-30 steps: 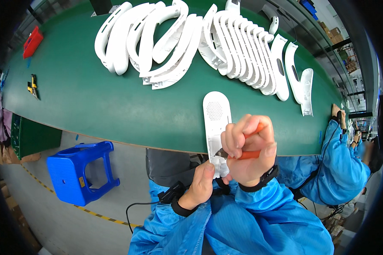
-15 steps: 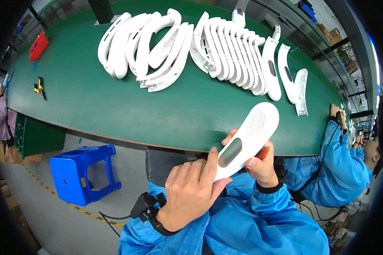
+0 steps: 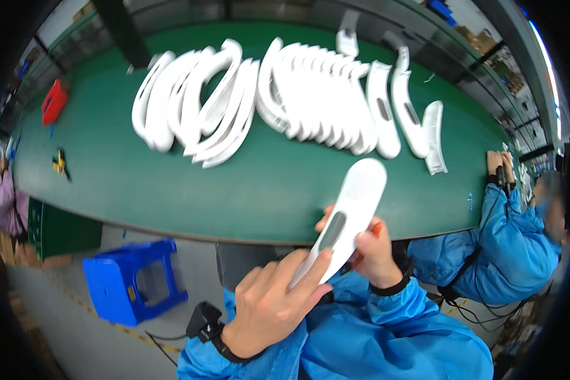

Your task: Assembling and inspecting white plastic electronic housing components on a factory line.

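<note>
Over the table's front edge I hold a long white plastic shell (image 3: 360, 190), tilted with its rounded, perforated end up and away. A dark oval window is set in its middle. My left hand (image 3: 269, 307) is closed round the lower end, its index finger stretched along the face toward the window. My right hand (image 3: 377, 256) grips the right side, thumb near the edge and fingertips showing past the far side. A small orange-red piece (image 3: 378, 227), blurred, shows at the right hand; most of it is hidden by the fingers.
Curved white shells (image 3: 323, 95) stand in tight rows on the green table (image 3: 152, 199). A red bin (image 3: 55, 102) and a yellow-black cutter (image 3: 60, 164) lie at left. A blue stool (image 3: 111, 288) stands on the floor; a co-worker in blue (image 3: 506, 253) sits at right.
The shell and both hands have shifted slightly left in the picture, and the shell is turned more edge-on. The whole view has shifted and blurred. Less of the orange-red piece shows.
</note>
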`<state>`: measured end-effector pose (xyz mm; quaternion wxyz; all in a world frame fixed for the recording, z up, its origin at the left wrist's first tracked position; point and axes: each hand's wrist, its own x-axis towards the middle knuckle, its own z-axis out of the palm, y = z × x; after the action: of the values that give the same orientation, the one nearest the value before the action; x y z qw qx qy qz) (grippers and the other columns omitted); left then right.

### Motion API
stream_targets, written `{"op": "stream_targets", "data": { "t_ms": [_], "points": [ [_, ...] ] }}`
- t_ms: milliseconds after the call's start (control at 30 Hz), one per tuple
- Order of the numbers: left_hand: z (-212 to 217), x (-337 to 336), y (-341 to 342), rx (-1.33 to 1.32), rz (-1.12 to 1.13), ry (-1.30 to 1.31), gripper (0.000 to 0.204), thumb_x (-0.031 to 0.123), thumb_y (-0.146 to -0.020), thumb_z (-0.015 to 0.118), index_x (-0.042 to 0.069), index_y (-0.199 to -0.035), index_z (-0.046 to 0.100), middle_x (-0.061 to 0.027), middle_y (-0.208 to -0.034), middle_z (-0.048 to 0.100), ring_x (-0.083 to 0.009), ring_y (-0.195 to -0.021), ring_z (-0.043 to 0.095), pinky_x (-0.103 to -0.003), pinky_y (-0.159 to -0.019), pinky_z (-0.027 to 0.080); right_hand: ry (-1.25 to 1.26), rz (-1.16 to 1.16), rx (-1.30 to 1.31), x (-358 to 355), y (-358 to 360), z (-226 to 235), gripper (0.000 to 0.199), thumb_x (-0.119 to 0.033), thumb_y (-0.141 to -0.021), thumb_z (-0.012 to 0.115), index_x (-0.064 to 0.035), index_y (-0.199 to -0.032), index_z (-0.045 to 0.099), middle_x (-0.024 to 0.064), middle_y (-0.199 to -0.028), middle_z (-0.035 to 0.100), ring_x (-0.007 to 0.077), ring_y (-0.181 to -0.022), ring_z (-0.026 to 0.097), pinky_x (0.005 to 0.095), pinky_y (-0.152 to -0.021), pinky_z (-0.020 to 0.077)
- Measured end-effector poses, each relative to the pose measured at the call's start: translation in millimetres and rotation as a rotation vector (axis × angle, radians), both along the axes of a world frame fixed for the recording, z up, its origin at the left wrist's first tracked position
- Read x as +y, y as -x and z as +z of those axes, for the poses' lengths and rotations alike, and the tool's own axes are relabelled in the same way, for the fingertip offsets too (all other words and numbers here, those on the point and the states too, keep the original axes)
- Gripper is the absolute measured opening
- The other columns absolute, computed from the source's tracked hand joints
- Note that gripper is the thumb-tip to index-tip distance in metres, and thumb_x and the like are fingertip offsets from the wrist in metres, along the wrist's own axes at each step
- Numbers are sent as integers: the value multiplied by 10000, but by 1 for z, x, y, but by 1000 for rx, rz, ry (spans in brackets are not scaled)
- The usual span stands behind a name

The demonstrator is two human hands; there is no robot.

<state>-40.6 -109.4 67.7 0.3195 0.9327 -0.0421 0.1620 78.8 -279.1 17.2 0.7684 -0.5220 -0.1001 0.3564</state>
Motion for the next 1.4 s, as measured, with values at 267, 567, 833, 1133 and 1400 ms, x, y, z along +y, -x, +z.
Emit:
{"op": "stream_targets", "data": {
  "t_ms": [267,567,833,1133,1400],
  "points": [
    [0,-12,-35,-73,-45,258,501,94,-726,770,3,-1191,608,-118,-961,630,-218,-708,634,-309,-649,522,-12,107,-237,-6,-27,30,763,-90,-775,738,23,-1407,326,120,-1177,566,178,-1056,583,325,-907,479],
    [-3,9,-41,-38,68,263,347,-51,-791,605,-26,-1137,602,-187,-1073,606,-309,-935,614,-366,-828,495,1024,-525,-1020,-117,-238,117,514,-308,-777,719,49,-1116,571,149,-882,656,233,-769,652,336,-691,512],
    [-30,15,-70,-125,143,194,67,-27,-849,559,-13,-807,610,-134,-682,573,-314,-593,545,-403,-551,426,1580,-730,-1168,-154,-409,69,383,-374,-810,659,-17,-947,630,205,-928,657,393,-831,659,471,-725,538],
    [-32,7,-80,-100,175,80,65,-26,-853,570,-9,-805,610,-162,-690,558,-349,-605,534,-422,-546,411,1544,-249,-1275,-99,-413,9,250,-226,-858,587,7,-911,660,242,-936,665,395,-859,667,466,-766,533],
    [-35,5,-81,-79,190,62,65,-29,-858,570,-12,-806,604,-164,-678,539,-350,-590,514,-419,-535,401,1554,-276,-1207,-125,-423,1,231,-202,-858,580,6,-873,678,238,-924,665,401,-835,668,468,-761,534]
  ]
}}
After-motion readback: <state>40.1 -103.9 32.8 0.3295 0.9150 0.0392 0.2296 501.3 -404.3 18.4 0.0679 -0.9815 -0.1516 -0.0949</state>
